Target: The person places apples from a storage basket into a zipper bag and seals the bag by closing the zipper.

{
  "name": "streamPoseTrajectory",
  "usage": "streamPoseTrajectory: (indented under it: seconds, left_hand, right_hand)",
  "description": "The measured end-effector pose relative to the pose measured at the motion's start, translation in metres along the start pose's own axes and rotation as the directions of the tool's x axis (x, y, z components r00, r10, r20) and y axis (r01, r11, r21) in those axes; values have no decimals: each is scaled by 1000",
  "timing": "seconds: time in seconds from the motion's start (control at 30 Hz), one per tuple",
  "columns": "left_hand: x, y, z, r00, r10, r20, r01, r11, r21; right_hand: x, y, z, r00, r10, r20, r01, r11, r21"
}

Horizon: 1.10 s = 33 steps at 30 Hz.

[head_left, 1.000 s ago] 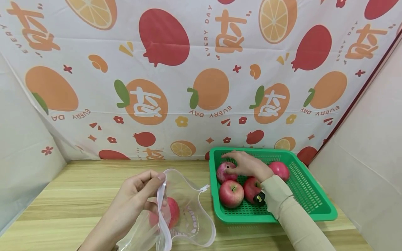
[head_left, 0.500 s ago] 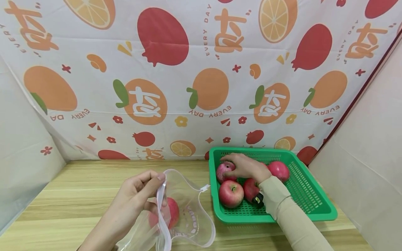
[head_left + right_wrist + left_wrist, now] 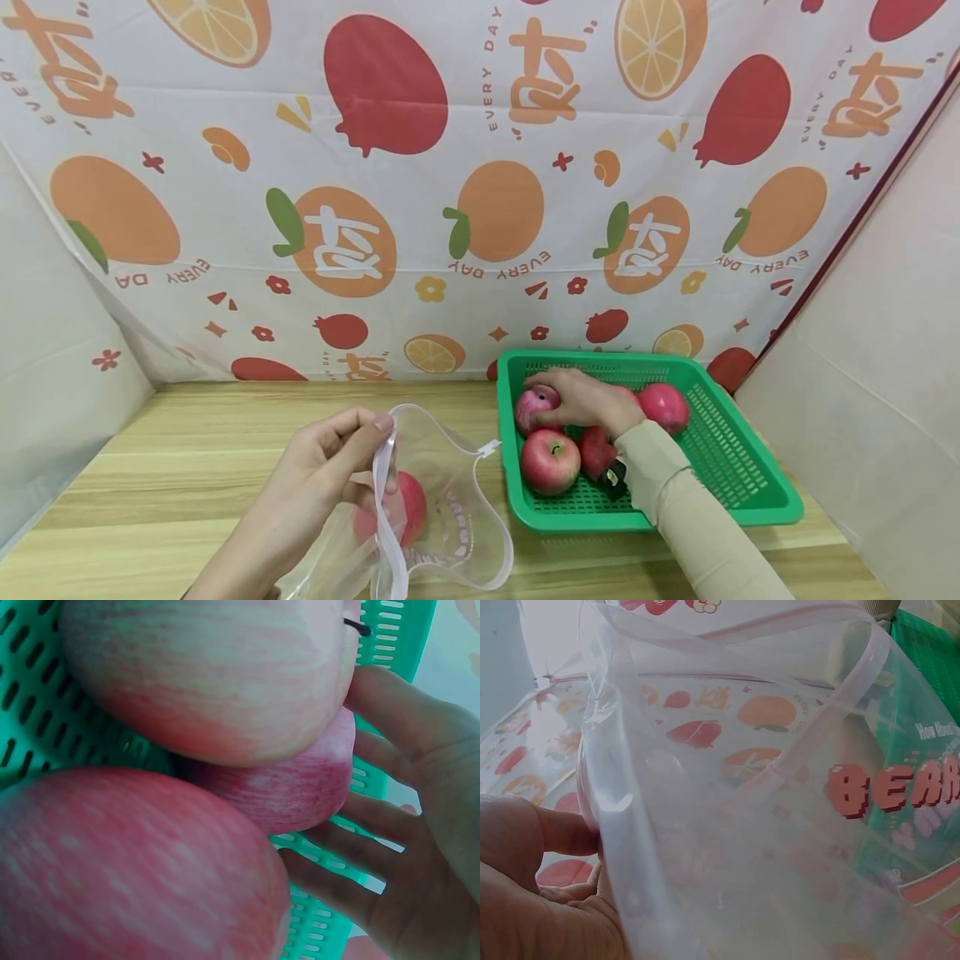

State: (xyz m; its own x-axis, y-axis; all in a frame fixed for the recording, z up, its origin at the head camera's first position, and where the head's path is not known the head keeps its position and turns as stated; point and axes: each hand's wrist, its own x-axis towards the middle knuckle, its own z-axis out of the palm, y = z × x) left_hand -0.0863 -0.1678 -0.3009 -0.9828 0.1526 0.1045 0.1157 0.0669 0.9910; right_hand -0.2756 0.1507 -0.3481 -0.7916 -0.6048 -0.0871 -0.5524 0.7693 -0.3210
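My left hand (image 3: 322, 467) pinches the rim of a clear zip bag (image 3: 483, 508) between thumb and fingers, and the bag's mouth gapes toward the right. Inside the bag lies one red apple (image 3: 412, 504). In the left wrist view, red lettering (image 3: 855, 791) shows on the bag's film. My right hand (image 3: 588, 400) reaches into the green basket (image 3: 577, 523) and grips the apple (image 3: 534, 408) at its back left corner, thumb on the near side and fingers round the far side. That apple still sits in the basket; part of it is hidden behind another apple (image 3: 217, 675) in the right wrist view.
Several other apples share the basket: one at the front left (image 3: 550, 464), one beside it (image 3: 596, 450) partly behind the right wrist, one at the right (image 3: 664, 408). A fruit-print cloth (image 3: 427, 200) hangs behind the wooden table (image 3: 180, 467).
The right hand has settled slightly lower over the back left apple, which stays in place in the basket. The left hand keeps the bag in the same spot.
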Motion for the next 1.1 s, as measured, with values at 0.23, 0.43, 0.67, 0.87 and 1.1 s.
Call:
streamPoseTrajectory:
  seconds: [0.23, 0.43, 0.67, 0.87, 1.1]
  left_hand:
    - [0, 0, 0, 1000, 1, -2, -1, 1000, 2]
    - [0, 0, 0, 1000, 0, 2, 0, 1000, 2]
    - [-1, 1, 1, 1000, -6, 1, 6, 1000, 12]
    - [0, 1, 2, 1000, -7, 7, 7, 1000, 13]
    - [0, 1, 3, 1000, -17, 11, 17, 1000, 14]
  right_hand:
    - [1, -1, 3, 1000, -20, -14, 20, 1000, 7]
    - [2, -2, 4, 1000, 10, -23, -10, 1000, -1]
    - [0, -4, 5, 998, 59, -18, -58, 998, 34]
    - [-1, -4, 5, 997, 78, -2, -78, 996, 47]
    - [-1, -3, 4, 998, 61, 29, -62, 997, 46]
